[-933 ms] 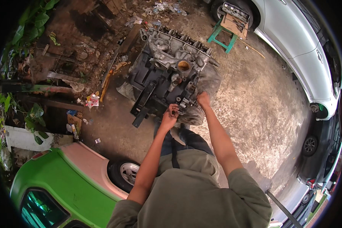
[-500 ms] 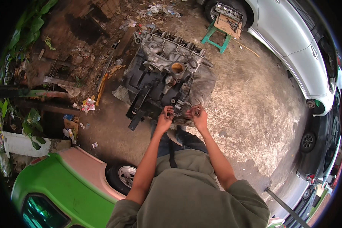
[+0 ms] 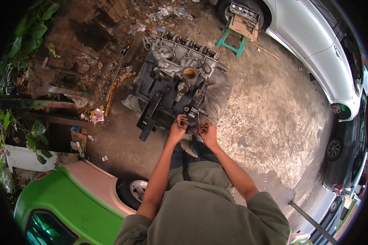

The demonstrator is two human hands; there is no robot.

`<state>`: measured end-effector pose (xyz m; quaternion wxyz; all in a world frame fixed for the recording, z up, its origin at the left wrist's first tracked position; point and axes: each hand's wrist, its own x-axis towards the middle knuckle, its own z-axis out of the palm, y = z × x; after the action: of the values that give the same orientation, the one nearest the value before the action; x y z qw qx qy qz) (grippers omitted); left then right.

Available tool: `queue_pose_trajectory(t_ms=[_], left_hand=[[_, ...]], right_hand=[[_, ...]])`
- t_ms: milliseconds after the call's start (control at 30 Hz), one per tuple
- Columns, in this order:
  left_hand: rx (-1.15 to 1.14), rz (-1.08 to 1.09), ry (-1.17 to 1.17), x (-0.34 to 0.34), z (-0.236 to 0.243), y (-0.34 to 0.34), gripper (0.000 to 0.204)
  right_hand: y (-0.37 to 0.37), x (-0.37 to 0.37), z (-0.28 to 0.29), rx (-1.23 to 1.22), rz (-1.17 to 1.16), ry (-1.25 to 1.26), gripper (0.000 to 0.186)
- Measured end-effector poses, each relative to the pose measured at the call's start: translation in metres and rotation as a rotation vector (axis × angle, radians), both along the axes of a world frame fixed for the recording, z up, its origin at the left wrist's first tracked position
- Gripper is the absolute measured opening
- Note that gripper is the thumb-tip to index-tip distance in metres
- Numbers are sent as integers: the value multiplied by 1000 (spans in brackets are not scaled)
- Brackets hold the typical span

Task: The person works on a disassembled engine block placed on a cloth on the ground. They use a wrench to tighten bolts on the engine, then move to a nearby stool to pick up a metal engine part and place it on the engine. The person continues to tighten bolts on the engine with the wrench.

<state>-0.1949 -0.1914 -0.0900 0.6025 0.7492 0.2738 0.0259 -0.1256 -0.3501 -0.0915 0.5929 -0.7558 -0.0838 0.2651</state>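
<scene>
A dirty engine (image 3: 180, 65) stands before me, with grey cast metal at its far side and a black part (image 3: 149, 83) toward me. At its near edge my left hand (image 3: 179, 125) is closed, its fingers curled by a small metal fitting (image 3: 192, 112); whatever lies in them is too small to make out. My right hand (image 3: 207, 131) is just to the right, closed around a slim metal tool (image 3: 198, 118) that points up toward the fitting. The tool's exact kind does not show. A black bracket (image 3: 151, 110) sticks out left of my left hand.
Grey cloth (image 3: 218, 98) lies under the engine's right side. Farther off, a green stool (image 3: 233, 41) carries a board with metal parts. A silver car (image 3: 302, 45) is at the right, a green car (image 3: 73, 200) at lower left. Litter and planks cover the ground at left.
My right hand has moved left and slightly down, closer to my left hand. The slim metal tool now shows upright in it. My left hand stays nearly in place.
</scene>
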Motion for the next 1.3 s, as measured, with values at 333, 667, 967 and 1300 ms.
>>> queue_pose_trajectory(t_ms=[333,667,967,1300], left_hand=[[25,-15,22,1,2,1,35],[12,11,-28,1,4,1,35],[15,-10,10,0,-2,2,35],[1,9,-13,-1,-8,-2,33]], right_hand=[[9,-9,15,-173,-16,-237,19],[23,-24,9,-105,-63,-198,22],[19,6,60,-296,330,-314,53],[34,95,70,-275,219,-356,34]])
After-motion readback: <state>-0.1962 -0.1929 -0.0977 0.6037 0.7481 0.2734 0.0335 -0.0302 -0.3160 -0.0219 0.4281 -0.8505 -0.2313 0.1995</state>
